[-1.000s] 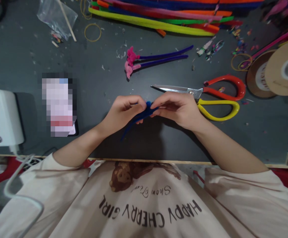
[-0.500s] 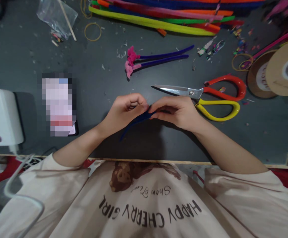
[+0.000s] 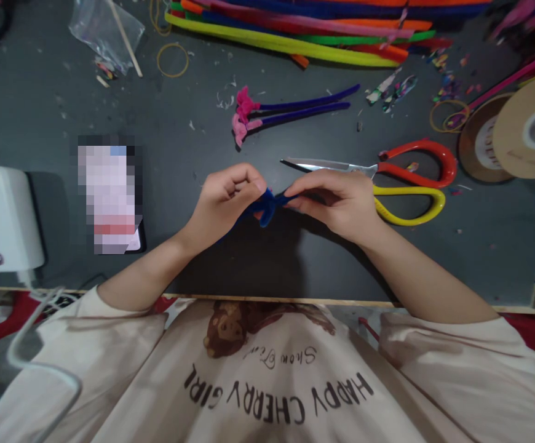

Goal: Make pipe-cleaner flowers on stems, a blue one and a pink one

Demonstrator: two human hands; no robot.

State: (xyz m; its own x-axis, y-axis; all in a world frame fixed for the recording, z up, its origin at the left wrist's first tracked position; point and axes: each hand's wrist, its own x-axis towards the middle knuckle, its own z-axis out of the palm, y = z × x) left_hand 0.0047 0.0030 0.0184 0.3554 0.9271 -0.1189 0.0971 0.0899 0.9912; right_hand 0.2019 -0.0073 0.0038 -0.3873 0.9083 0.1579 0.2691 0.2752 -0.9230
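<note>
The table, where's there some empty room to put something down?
One mostly bare patch of table is between the phone and the pink flowers. Another is the shadowy bit between the left hand, the right hand and the shirt. It's crowded along the far side, with fuzzy sticks, and on the right, with scissors and spools.

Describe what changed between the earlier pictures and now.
The left hand moved slightly forward, its fingertips now farther from those of the right hand. More blue fuzzy stem shows between them, bent and crossing. Both hands kept hold; the scissors stayed put.
</note>
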